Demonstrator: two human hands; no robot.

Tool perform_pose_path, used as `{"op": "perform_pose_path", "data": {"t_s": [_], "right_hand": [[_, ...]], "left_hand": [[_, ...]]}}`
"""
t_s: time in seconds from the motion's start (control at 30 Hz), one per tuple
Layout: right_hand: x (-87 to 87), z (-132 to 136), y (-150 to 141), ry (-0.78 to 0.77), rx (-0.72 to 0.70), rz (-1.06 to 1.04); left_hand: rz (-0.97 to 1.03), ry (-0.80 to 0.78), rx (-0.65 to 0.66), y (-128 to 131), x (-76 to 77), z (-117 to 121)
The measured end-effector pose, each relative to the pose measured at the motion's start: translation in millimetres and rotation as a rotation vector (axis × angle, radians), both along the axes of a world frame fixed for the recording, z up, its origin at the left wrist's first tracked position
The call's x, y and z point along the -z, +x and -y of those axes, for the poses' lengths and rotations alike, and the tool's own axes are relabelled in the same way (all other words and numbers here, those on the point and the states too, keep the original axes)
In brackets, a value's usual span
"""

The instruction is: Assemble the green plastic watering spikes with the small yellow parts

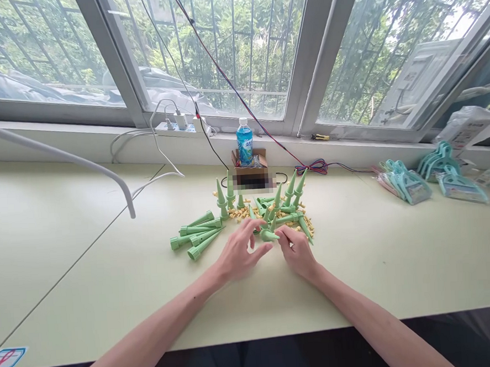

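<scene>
A pale green plastic watering spike (268, 235) lies between my hands, its point toward the right. My right hand (296, 249) is closed, with thumb and forefinger pinched at the point of this spike. Beside its wide end, my left hand (241, 251) has thumb and fingers apart, and I see nothing held in it. Behind my hands is a jumble of green spikes (288, 218), some upright and some lying, among small yellow plastic pieces (239, 212). Several more spikes (200, 236) lie in a loose group left of my left hand.
At the back, a blue drink bottle (245, 143) stands in a small cardboard box (260, 157). Coiled red and blue wire (312, 167) lies right of it. Packs of turquoise plastic items (406, 183) lie far right. A white cable (161, 175) crosses the table at left.
</scene>
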State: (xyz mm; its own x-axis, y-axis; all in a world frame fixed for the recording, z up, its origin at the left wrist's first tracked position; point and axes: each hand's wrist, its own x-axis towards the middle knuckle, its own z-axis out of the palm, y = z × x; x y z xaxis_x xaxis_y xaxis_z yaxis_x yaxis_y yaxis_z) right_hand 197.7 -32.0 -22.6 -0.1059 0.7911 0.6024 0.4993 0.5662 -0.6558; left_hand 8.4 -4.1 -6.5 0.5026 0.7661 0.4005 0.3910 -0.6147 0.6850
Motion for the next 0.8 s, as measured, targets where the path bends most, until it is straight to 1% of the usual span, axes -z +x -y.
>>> {"op": "perform_pose_path", "data": {"t_s": [0.07, 0.13, 0.23, 0.3, 0.37, 0.43, 0.53, 0.6, 0.67, 0.8], "right_hand": [[-1.3, 1, 0, 0.014, 0.025, -0.021], [-2.4, 1, 0, 0.023, 0.036, -0.034], [-3.7, 1, -1, 0.031, 0.024, -0.03], [-4.0, 1, -1, 0.031, -0.013, -0.015], [-3.8, 1, -1, 0.022, -0.057, 0.001], [-3.2, 1, 0, 0.009, -0.085, 0.011], [-2.1, 1, 1, -0.007, -0.089, 0.035], [-1.4, 0, 2, -0.004, -0.079, 0.057], [-0.7, -1, 2, 0.005, -0.067, 0.08], [0.6, -1, 1, -0.011, -0.071, 0.108]], "left_hand": [[0.081, -0.1, -0.047, 0, -2.9, -2], [0.132, -0.221, -0.059, 0, -6.2, -3], [0.13, -0.491, 0.013, 1, -9.1, -3], [0.107, -0.664, 0.067, 2, -9.6, -2], [0.092, -0.737, 0.106, 2, -9.7, 0], [0.1, -0.74, 0.134, 2, -10.3, 2], [0.132, -0.735, 0.173, 2, -12.2, 3], [0.141, -0.689, 0.18, 1, -12.8, 3], [0.131, -0.578, 0.161, 1, -12.0, 3], [0.055, -0.298, 0.128, 0, -7.7, 3]]}}
